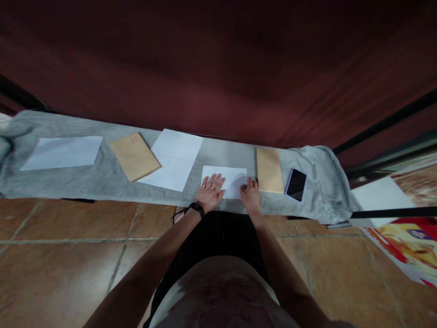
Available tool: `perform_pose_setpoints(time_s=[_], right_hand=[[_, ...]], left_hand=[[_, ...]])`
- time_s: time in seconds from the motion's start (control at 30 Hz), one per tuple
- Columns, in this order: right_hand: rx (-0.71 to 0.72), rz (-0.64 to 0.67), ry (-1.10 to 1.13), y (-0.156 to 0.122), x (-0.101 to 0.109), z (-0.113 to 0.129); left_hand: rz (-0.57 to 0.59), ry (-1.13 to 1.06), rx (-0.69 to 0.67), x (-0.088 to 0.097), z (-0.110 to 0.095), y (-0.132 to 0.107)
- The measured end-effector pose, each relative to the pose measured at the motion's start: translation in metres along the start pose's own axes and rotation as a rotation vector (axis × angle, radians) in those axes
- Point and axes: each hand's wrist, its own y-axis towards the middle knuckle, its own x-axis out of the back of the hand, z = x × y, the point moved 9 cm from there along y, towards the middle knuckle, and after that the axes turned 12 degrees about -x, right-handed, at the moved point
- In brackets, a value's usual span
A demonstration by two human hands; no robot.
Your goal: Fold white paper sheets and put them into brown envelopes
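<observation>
A white sheet of paper (234, 176), smaller than the other sheets and seemingly folded, lies on the grey cloth in front of me. My left hand (209, 193) rests on its left part, fingers spread and palm turned partly up. At the paper's right edge, my right hand (250, 196) has its fingers curled in with the thumb, closed at the edge; the exact contact is small and partly hidden. Just right of that hand lies a brown envelope (269, 171).
A narrow surface carries the grey cloth (218, 152). Farther right is a phone (296, 185). On the left, another brown envelope (134, 157) overlaps a white sheet (177, 159), with one more sheet (64, 152) beyond. A dark red panel (218, 109) stands behind.
</observation>
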Motion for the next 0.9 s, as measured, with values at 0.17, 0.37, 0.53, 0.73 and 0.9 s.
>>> perform_pose_setpoints(time_s=[0.17, 0.37, 0.53, 0.73, 0.9], right_hand=[[-0.224, 0.098, 0.181, 0.009, 0.003, -0.017], [-0.279, 0.283, 0.44, 0.015, -0.001, -0.022], [-0.319, 0.411, 0.766, -0.003, -0.003, -0.022], [-0.463, 0.447, 1.187, -0.036, -0.028, -0.02], [-0.53, 0.539, 1.332, -0.069, -0.055, -0.013]], left_hand=[[-0.007, 0.002, -0.009, 0.003, 0.0, -0.002], [-0.077, -0.016, -0.014, 0.014, 0.001, -0.012], [-0.284, -0.052, 0.123, 0.041, 0.011, -0.039], [-0.52, -0.413, 0.293, 0.048, 0.026, -0.062], [-0.521, -1.014, 0.589, 0.001, 0.044, -0.053]])
